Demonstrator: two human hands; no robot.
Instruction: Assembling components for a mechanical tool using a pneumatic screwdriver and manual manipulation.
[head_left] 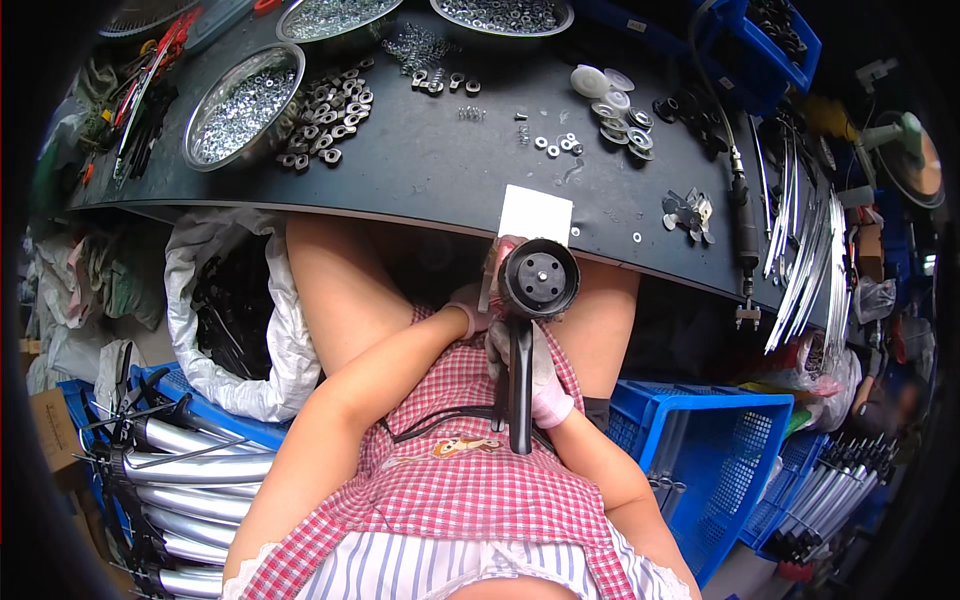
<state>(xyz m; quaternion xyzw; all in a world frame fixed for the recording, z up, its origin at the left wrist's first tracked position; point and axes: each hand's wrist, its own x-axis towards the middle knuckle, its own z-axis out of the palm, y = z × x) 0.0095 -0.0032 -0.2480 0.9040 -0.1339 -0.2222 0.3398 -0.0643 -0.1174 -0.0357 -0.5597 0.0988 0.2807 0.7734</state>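
Note:
Over my lap, in front of the table's near edge, is a black handled part with a round black cap at its upper end. The cap faces up and has several small holes around a bright centre screw. My right hand, in a pale glove, is closed around the handle, its fingers showing on the left side. My left hand, also gloved, is tucked close to the part's left side; its fingers are mostly hidden. A white square piece is just beyond the cap, overlapping the table edge.
The dark table holds metal bowls of small hardware, metal fittings, translucent discs and a hanging tool. Metal strips lie at right. A white sack, curved metal tubes and a blue crate flank me.

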